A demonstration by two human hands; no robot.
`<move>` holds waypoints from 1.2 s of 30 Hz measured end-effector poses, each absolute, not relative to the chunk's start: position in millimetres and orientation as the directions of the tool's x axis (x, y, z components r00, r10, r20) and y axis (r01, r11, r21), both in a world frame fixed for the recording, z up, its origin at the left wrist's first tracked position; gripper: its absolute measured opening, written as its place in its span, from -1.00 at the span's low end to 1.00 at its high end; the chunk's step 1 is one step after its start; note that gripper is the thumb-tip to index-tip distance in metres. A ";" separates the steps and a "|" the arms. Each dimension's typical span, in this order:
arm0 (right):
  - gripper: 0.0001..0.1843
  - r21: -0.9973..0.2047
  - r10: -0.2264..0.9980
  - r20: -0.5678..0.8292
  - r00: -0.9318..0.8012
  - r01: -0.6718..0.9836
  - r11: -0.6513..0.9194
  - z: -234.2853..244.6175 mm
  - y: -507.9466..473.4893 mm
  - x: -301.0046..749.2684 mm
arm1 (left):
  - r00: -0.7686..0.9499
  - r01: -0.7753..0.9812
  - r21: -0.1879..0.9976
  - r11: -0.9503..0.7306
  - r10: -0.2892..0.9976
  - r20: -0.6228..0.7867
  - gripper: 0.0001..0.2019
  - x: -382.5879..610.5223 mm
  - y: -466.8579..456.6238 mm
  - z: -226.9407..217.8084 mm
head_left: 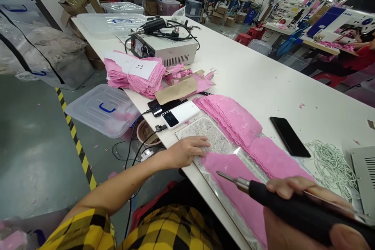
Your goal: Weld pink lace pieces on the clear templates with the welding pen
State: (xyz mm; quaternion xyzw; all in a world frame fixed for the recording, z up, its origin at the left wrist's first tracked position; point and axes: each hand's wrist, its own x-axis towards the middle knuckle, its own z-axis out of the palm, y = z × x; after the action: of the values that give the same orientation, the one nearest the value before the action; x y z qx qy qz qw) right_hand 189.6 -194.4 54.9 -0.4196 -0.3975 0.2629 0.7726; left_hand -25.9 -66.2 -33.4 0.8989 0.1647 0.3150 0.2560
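Observation:
In the head view, my right hand (304,211) is wrapped round a black pen-shaped hand tool (281,199) with a thin pointed metal tip. The tip hovers over a pink fabric piece (231,170), which lies in a clear flat template (216,193) at the table's near edge. My left hand (189,150) rests at the far end of this fabric, its fingers stretched out over the template's speckled whitish part (205,131). Beside the template, overlapping stacks of pink fabric pieces (231,115) run along its far side.
A white power bank (181,114) and a bundled pink stack (134,72) lie further left. Behind them stands a metal control box (172,49) with another black tool (154,25) and cables. A black phone (289,136) and pale tangled cord (332,168) are on the right.

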 end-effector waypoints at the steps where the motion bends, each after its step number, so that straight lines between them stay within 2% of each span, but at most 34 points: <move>1: -0.73 -0.840 0.735 0.423 0.530 -0.075 0.538 54.1 -184.3 183.5 | 0.738 0.133 0.570 -0.811 0.465 0.489 -0.60 -25.8 -66.3 -33.5; 11: -0.80 -0.824 0.762 0.456 0.460 -0.104 0.556 48.4 -157.1 158.2 | 0.690 0.071 0.551 -0.831 0.440 0.574 -0.63 -23.9 -65.7 -31.6; 25: -0.78 -0.818 0.773 0.488 0.405 -0.098 0.567 45.1 -156.2 157.9 | 0.735 0.097 0.504 -0.858 0.403 0.545 -0.65 -26.0 -66.9 -29.7; 30: -0.86 -0.818 0.773 0.508 0.379 -0.069 0.571 44.7 -157.4 156.5 | 0.718 0.076 0.492 -0.867 0.390 0.577 -0.68 -27.2 -66.8 -30.8; 36: -0.81 -0.822 0.758 0.486 0.435 -0.068 0.566 46.8 -157.6 157.4 | 0.723 0.094 0.506 -0.857 0.408 0.558 -0.66 -27.2 -66.9 -30.2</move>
State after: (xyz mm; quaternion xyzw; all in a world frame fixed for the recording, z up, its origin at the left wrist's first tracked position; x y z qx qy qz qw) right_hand 157.4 -157.6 46.8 -0.3781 -0.4566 0.2724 0.7578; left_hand -27.2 -66.9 -30.2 0.8997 0.1395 0.3452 0.2278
